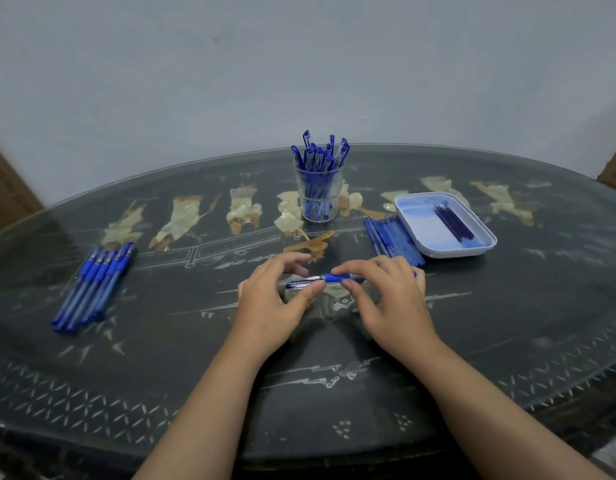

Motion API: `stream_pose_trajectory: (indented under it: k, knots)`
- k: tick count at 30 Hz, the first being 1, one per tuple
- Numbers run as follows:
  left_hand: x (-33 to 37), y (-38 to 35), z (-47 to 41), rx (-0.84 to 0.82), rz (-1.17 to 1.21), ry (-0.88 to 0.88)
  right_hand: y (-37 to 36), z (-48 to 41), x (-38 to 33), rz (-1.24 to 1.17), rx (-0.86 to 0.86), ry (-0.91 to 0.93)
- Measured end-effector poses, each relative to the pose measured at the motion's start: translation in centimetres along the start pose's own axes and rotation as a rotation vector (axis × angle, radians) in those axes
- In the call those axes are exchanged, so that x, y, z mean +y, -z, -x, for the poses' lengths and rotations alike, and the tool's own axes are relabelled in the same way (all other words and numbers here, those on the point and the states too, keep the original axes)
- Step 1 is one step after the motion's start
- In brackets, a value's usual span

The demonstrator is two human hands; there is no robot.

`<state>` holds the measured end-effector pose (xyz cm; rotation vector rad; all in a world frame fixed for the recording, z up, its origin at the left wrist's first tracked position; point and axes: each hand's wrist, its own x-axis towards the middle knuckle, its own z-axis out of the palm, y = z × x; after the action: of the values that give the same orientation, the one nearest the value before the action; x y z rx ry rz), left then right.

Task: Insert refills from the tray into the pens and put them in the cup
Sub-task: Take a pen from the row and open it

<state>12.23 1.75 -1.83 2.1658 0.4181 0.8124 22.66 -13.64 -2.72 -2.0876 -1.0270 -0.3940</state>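
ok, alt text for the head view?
A person's left hand and right hand pinch a blue pen level over a dark table. Behind it a clear cup holds blue pens; a white tray of dark refills sits right, a bundle of pens left.

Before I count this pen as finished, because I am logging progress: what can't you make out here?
All in the head view:
- The pen: its right end is covered by the right hand, part of its left by the left hand; whether a refill sits inside is unclear.
- The cup: its pens overlap, so no count.
- The refills in the tray: too small and dark to count.
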Motion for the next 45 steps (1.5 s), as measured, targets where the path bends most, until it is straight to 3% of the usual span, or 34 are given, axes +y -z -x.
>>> stream_pose_trajectory:
  k: [25,33,45]
  knots:
    - [0.9,0.9,0.1,-0.051,0.11,0.106,0.0,0.0,-0.1,0.005,-0.022,-0.001]
    - [0.7,0.6,-0.1,-0.037,0.038,0.163,0.0,0.0,-0.1,0.006,-0.025,0.001]
    - [0.7,0.9,0.1,0.064,0.208,0.262,-0.1,0.0,0.1,-0.026,-0.001,-0.015]
